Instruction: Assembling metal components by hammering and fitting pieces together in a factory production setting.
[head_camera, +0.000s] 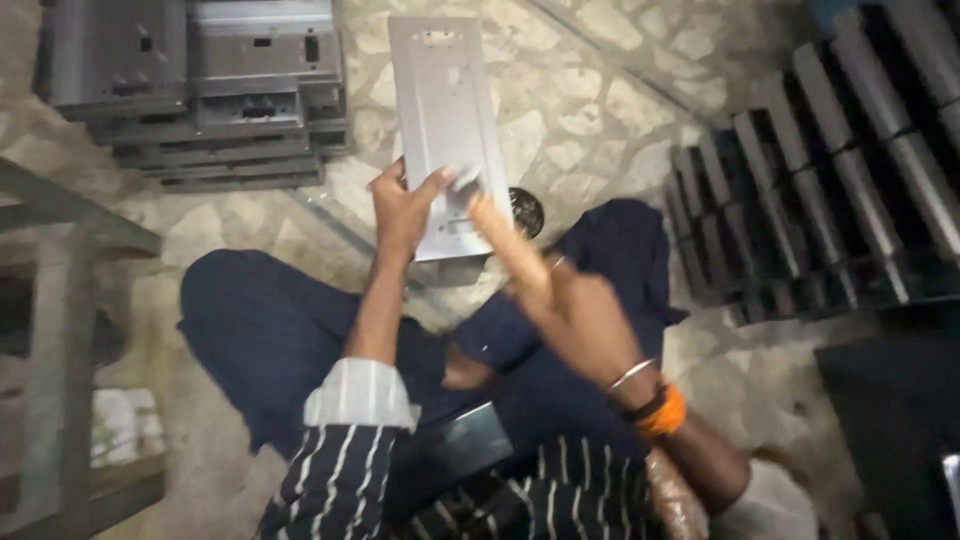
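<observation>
The left hand (403, 208) grips the lower left edge of a flat grey metal plate (441, 110), thumb across its face, fingers hidden behind, and holds it up over the lap, above the stone floor (590, 100). Off to the far left a grey metal frame (60, 300) stands, and behind it, top left, sits a stack of 2 piles of pressed metal parts (200, 90). Moving across: the plate's bottom edge, with a pale scrap or rag at it that is too blurred to name. The right hand (570, 305) comes next, forefinger stretched out and touching the plate's lower right corner, the other fingers curled in, holding nothing that I can make out. A small dark round thing (528, 208) peeps out just behind the plate. Far right, rows of grey metal parts (820, 170) lean in a rack. This looks like the checking or wiping step; the next move calls for a firm left grip while the finger works along the surface.
</observation>
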